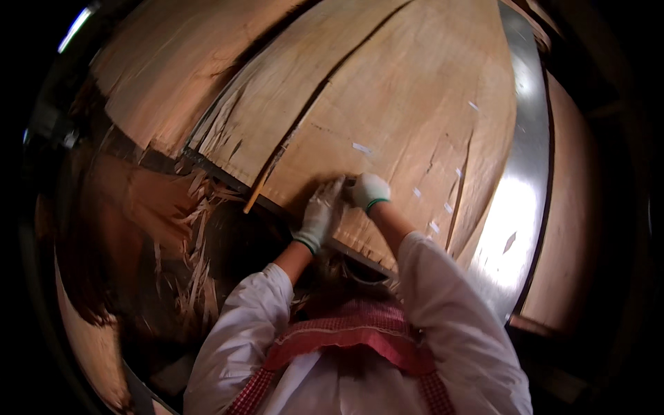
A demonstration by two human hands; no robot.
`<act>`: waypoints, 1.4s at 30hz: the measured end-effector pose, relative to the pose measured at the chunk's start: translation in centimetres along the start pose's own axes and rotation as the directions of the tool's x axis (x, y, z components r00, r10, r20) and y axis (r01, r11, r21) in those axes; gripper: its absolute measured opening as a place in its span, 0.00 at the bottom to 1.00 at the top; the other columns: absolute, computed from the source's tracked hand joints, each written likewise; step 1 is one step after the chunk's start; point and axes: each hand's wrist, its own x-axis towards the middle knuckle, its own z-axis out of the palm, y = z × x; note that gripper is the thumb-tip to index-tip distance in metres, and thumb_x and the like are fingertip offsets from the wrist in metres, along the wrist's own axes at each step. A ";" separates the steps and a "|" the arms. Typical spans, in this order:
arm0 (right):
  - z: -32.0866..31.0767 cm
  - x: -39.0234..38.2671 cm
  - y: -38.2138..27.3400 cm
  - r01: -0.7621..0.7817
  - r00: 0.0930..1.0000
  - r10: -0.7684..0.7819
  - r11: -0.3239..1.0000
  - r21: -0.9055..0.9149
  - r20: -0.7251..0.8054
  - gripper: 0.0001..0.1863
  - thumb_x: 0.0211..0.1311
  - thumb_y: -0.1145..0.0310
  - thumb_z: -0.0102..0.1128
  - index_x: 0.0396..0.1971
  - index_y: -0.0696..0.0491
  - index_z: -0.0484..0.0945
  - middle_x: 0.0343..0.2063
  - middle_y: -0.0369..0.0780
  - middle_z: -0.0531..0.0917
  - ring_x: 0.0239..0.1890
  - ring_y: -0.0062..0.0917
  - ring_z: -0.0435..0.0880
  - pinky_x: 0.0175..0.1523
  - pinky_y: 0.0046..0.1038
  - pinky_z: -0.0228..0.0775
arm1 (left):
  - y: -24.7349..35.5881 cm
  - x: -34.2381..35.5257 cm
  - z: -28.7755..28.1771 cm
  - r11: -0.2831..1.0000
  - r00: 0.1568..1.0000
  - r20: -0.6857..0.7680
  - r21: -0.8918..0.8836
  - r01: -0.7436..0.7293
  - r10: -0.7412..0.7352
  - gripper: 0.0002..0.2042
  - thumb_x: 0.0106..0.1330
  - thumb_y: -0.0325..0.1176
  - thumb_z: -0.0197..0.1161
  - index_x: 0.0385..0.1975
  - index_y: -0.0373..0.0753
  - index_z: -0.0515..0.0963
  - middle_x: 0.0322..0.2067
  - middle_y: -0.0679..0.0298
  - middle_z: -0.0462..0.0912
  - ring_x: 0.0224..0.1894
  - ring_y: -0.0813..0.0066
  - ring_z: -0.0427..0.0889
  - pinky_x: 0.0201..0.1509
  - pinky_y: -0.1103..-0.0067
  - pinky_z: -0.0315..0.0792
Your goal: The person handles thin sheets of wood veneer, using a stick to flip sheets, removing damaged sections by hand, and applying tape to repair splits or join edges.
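Note:
Both my hands wear white knitted gloves with green cuffs and meet low over a large pale wood veneer sheet (415, 83), near its front edge. My left hand (322, 213) lies on the sheet, its fingers blurred and pointing toward the right hand. Beside it, my right hand (370, 191) is closed in a fist. A small dark thing shows between the two hands, too unclear to name. Several small white tape pieces (361, 148) are stuck on the veneer, which has long cracks on its right side.
A thin orange-brown stick (255, 196) juts past the front edge, beneath a long dark gap. Further veneer sheets (187, 62) lie to the left. Right of the main sheet runs a shiny metal strip (515, 207). Torn veneer scraps (197, 249) hang at lower left.

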 end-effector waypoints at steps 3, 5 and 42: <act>-1.6 -3.8 5.1 -0.058 0.998 0.056 0.997 -0.054 -0.032 0.20 0.55 0.53 0.60 0.32 0.57 0.82 0.31 0.51 0.83 0.35 0.45 0.83 0.40 0.41 0.75 | -3.7 0.2 -2.7 0.969 0.981 -0.046 0.150 0.195 -0.190 0.28 0.62 0.36 0.59 0.62 0.36 0.62 0.56 0.46 0.72 0.55 0.50 0.74 0.58 0.60 0.66; -2.1 -9.3 11.5 -0.169 0.975 0.190 0.972 0.161 -0.119 0.18 0.55 0.55 0.60 0.33 0.57 0.81 0.32 0.50 0.84 0.37 0.44 0.83 0.42 0.39 0.74 | -6.6 0.7 -4.7 0.936 0.965 -0.218 0.286 0.204 -0.143 0.31 0.62 0.39 0.59 0.64 0.37 0.59 0.57 0.42 0.70 0.58 0.45 0.69 0.62 0.57 0.61; -1.5 -31.4 19.2 0.308 0.491 0.851 0.032 0.951 -0.188 0.08 0.62 0.65 0.60 0.37 0.52 0.82 0.15 0.26 0.71 0.14 0.10 0.63 0.19 0.15 0.53 | -5.0 -3.8 -5.1 -0.387 0.489 0.781 -0.620 0.683 -0.389 0.11 0.68 0.46 0.57 0.33 0.46 0.72 0.19 0.60 0.78 0.14 0.71 0.73 0.17 0.79 0.70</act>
